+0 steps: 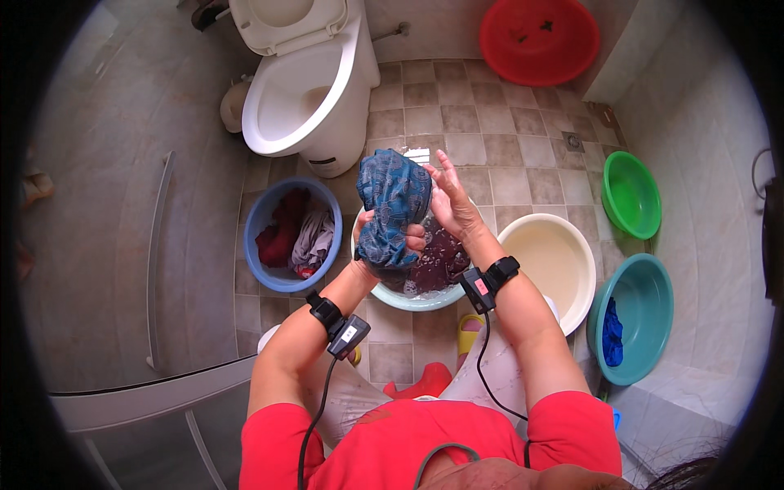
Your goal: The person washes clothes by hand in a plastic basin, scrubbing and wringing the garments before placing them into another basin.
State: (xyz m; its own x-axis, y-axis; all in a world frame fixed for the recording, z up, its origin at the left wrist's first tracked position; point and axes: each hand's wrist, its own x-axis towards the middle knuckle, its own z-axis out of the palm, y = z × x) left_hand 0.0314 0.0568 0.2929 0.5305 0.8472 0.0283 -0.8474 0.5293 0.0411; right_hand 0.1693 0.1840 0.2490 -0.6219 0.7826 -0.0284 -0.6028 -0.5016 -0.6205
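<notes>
A blue patterned cloth [392,196] hangs bunched over a pale basin [419,305]. My left hand [365,222] is closed around it, and most of that palm is hidden behind the fabric. Just right of the cloth, my right hand [452,198] is open with its fingers stretched out and nothing in its grasp. In the basin below lies a dark maroon cloth [441,260], wet and with some suds around it.
A blue basin [333,196] with red and grey clothes stands left. To the right are a cream basin [563,265] of cloudy water, a green basin [625,196], and a teal basin [649,335] with a blue cloth. A toilet [306,98] and red basin [539,41] stand farther off.
</notes>
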